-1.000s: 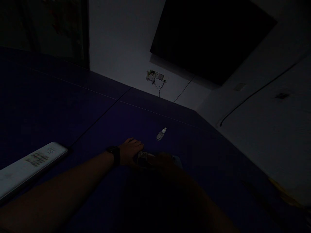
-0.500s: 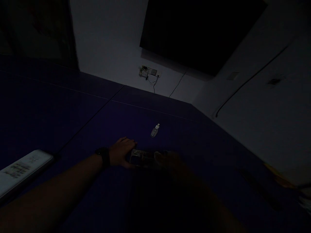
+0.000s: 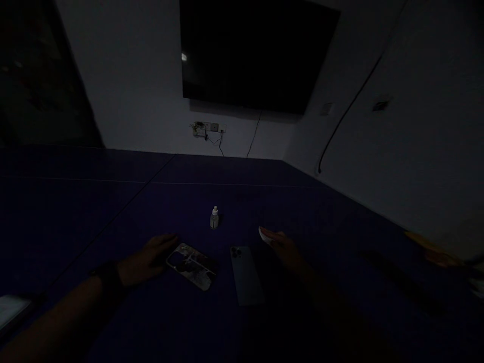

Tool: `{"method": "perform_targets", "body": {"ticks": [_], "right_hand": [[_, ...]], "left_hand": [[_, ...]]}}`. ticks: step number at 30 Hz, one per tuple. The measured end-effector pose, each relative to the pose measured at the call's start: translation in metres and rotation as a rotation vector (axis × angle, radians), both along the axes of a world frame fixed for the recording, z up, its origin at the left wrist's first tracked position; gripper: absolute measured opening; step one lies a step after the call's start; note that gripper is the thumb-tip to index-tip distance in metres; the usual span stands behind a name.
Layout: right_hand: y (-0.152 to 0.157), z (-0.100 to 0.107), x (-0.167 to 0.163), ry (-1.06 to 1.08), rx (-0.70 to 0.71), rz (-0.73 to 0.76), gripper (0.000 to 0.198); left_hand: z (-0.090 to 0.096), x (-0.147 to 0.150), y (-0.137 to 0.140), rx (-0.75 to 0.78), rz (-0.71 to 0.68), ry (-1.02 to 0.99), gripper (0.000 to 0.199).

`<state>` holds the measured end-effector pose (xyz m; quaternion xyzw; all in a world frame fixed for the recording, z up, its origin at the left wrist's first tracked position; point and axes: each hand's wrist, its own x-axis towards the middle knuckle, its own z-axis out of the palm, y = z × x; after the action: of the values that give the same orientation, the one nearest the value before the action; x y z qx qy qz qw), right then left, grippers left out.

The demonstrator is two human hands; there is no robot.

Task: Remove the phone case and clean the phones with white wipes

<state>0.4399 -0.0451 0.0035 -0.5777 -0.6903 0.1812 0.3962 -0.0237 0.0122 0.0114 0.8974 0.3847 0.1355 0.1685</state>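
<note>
On the dark blue tabletop, a phone case (image 3: 192, 265) with a patterned back and a camera cutout lies at a slant. My left hand (image 3: 147, 258), with a dark band at its wrist, rests at the case's left side, fingers stretched out; whether it touches the case is hard to tell. To the right of the case lies a phone (image 3: 246, 277), back up, cameras at its far end. Beyond the phone's right side, my right hand (image 3: 285, 248) grips a small white pad-like thing (image 3: 265, 236), partly hidden by the fingers. A small clear bottle with a white top (image 3: 214, 220) stands farther back.
A white box-like object (image 3: 13, 310) sits at the left edge. At the far right lies something yellowish (image 3: 427, 244). A large dark screen (image 3: 253, 55) hangs on the wall above sockets (image 3: 207, 129) with cables. The room is very dim.
My hands have moved apart, the left leftward. The case and phone now lie separately on the table, where before the case was between my hands. The view has levelled and shifted right.
</note>
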Motion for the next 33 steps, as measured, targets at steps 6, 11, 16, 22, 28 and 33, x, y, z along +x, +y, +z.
{"method": "perform_targets", "body": {"ticks": [6, 11, 16, 22, 28, 33], "right_hand": [[0.003, -0.009, -0.001, 0.009, -0.028, 0.068, 0.046], [0.001, -0.007, 0.004, 0.019, -0.006, 0.109, 0.05], [-0.001, -0.008, 0.003, 0.116, -0.046, 0.106, 0.052], [0.001, -0.014, 0.001, 0.194, -0.122, 0.061, 0.051], [0.004, -0.019, 0.003, 0.233, -0.111, 0.059, 0.052], [0.007, -0.02, 0.004, 0.276, -0.127, 0.037, 0.051]], "left_hand": [[0.02, 0.062, -0.045, 0.034, 0.487, 0.216, 0.079], [0.018, 0.119, -0.074, 0.047, 0.619, 0.333, 0.123], [0.031, 0.099, -0.06, 0.001, 0.445, 0.432, 0.135], [0.044, 0.048, -0.026, -0.024, 0.152, 0.559, 0.147], [0.072, 0.052, -0.026, 0.025, 0.201, 0.521, 0.131], [0.083, 0.14, -0.056, -0.072, 0.421, 0.213, 0.076]]}}
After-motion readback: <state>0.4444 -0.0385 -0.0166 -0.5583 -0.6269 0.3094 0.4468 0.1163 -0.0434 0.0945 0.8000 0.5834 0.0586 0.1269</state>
